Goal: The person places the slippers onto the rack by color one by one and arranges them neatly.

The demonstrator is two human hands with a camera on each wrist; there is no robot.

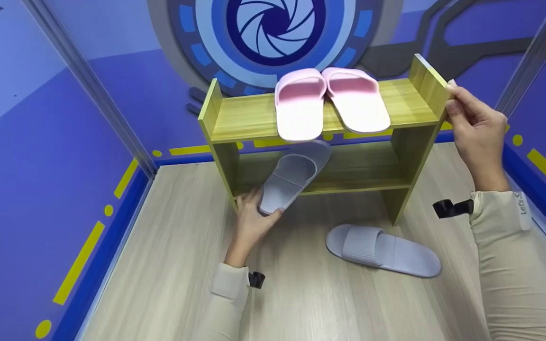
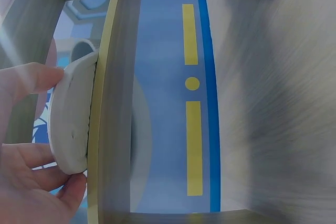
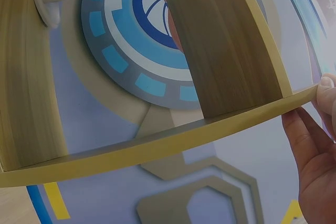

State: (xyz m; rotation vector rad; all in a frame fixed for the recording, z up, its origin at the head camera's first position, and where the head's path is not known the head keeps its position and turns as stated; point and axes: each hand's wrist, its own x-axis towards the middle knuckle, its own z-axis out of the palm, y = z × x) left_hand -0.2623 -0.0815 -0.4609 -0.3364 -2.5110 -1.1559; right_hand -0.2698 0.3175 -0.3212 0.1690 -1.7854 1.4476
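My left hand (image 1: 253,220) grips the heel end of a grey slipper (image 1: 285,182), its toe pointing up and right into the lower level of a wooden shoe rack (image 1: 240,113). In the left wrist view the slipper's heel (image 2: 73,116) sits at the lower shelf's front edge (image 2: 100,129), thumb on one side and fingers on the other. My right hand (image 1: 479,128) pinches the top of the rack's right side panel (image 1: 427,90). A second grey slipper (image 1: 386,251) lies on the floor before the rack, its toe to the left.
A pair of pink slippers (image 1: 300,106) stands on the top shelf, soles slightly over its front edge. Blue patterned walls (image 1: 112,85) enclose the back and both sides. The floor (image 1: 173,246) is pale wood-look.
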